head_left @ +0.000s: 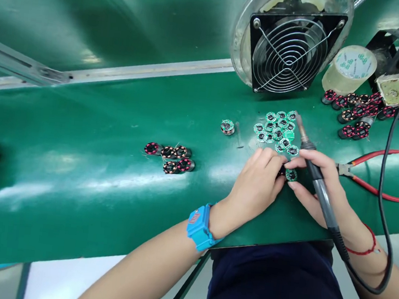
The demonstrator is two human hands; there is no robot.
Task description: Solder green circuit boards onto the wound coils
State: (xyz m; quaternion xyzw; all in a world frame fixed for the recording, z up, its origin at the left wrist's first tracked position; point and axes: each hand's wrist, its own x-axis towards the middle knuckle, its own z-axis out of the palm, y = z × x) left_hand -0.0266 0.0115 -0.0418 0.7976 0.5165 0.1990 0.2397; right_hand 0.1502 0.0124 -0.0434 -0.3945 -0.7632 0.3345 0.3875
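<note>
My left hand (257, 184), with a blue wrist strap (198, 225), is closed round a small dark motor coil (282, 170) that is mostly hidden by the fingers. Against the coil's right end is a round green circuit board (291, 175), with my right thumb and fingertips at its edge. A soldering iron (319, 186) lies across my right hand (324, 181), gripped between the fingers, its tip pointing up and away. Just beyond both hands lies a cluster of small round circuit boards (277, 133).
A caged fan (288, 56) stands at the back, beside a tape roll (353, 65). Several motor coils (360, 109) sit at right, more coils (172, 158) at left. Red-handled pliers (371, 174) lie near my right hand. The iron's black cable (385, 164) loops down the right.
</note>
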